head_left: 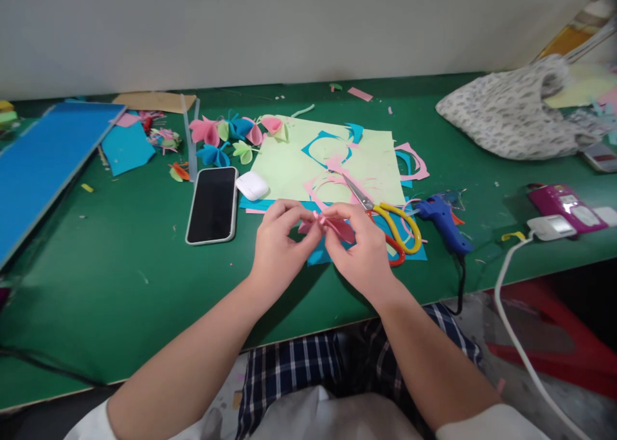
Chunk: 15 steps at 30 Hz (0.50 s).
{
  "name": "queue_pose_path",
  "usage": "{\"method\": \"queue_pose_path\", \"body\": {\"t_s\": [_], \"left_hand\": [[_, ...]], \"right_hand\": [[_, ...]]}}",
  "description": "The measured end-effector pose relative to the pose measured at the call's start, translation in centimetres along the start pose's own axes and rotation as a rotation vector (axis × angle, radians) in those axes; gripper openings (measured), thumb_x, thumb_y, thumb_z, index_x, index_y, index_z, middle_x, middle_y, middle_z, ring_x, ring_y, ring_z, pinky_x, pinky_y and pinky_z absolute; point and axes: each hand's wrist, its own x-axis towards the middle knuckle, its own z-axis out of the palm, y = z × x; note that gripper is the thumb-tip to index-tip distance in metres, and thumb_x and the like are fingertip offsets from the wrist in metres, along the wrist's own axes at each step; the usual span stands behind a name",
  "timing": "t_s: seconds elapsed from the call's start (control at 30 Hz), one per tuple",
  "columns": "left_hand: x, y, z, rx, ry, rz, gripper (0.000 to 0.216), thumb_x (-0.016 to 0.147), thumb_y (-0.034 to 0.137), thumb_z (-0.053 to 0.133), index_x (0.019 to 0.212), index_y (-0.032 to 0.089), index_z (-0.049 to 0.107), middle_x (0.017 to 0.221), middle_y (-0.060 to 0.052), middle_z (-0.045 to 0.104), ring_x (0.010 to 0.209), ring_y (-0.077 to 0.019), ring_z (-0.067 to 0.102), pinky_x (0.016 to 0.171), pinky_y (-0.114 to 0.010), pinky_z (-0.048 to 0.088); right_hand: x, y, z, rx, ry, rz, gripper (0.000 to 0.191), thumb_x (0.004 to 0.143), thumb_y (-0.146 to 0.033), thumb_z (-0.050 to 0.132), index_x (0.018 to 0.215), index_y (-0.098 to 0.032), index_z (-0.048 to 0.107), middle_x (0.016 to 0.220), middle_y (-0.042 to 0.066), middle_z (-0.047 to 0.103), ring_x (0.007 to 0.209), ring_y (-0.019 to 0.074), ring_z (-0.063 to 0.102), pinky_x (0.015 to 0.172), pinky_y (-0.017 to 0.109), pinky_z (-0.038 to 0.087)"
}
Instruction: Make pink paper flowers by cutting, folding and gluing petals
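Note:
Between the fingertips of both hands is a pink paper piece (341, 229), partly hidden by the fingers. My left hand (284, 237) pinches its left side and my right hand (359, 244) pinches its right side, just above the table's front half. Scissors (380, 210) with yellow and red handles lie right behind my right hand, blades pointing up and left. Under them are a pale green sheet (289, 160), blue paper and pink cut-out scraps (332, 189). Folded paper flowers (205, 132) in pink, blue and green lie behind to the left.
A black-screened phone (212, 205) and a white earphone case (252, 186) lie left of my hands. On the right are a blue glue gun (444, 223), a white charger with cable (552, 227), a purple packet (563, 205) and a patterned cloth (506, 109). A blue board (53, 164) lies far left.

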Motion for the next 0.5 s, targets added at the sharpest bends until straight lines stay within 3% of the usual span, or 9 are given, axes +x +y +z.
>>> {"method": "queue_pose_path", "body": {"t_s": [0.13,0.33,0.5], "left_hand": [[0.1,-0.1,-0.1,0.015,0.009,0.012,0.002,0.077,0.02,0.061,0.077,0.021,0.06,0.082,0.0,0.057,0.079,-0.0136,0.056,0.072,-0.027,0.046],[0.1,-0.2,-0.5,0.019,0.141,0.13,0.003,0.08,0.018,0.062,0.08,0.021,0.064,0.082,0.0,0.056,0.077,-0.0118,0.056,0.074,-0.026,0.047],[0.0,-0.2,-0.5,0.068,0.209,0.214,0.005,0.079,0.019,0.064,0.082,0.022,0.066,0.082,-0.001,0.057,0.076,-0.0129,0.057,0.073,-0.027,0.048]], "right_hand": [[0.1,-0.2,-0.3,0.073,0.008,0.017,0.022,0.083,-0.012,0.053,0.102,-0.024,0.053,0.096,0.003,0.064,0.091,0.018,0.062,0.081,0.037,0.051],[0.6,0.7,-1.9,0.219,0.076,0.167,0.016,0.088,-0.018,0.05,0.102,-0.023,0.056,0.099,0.004,0.063,0.094,0.017,0.061,0.085,0.036,0.05],[0.9,0.8,-2.6,0.157,0.023,0.045,0.017,0.082,-0.016,0.059,0.096,-0.024,0.06,0.099,0.003,0.062,0.099,0.0191,0.058,0.088,0.038,0.049]]}}
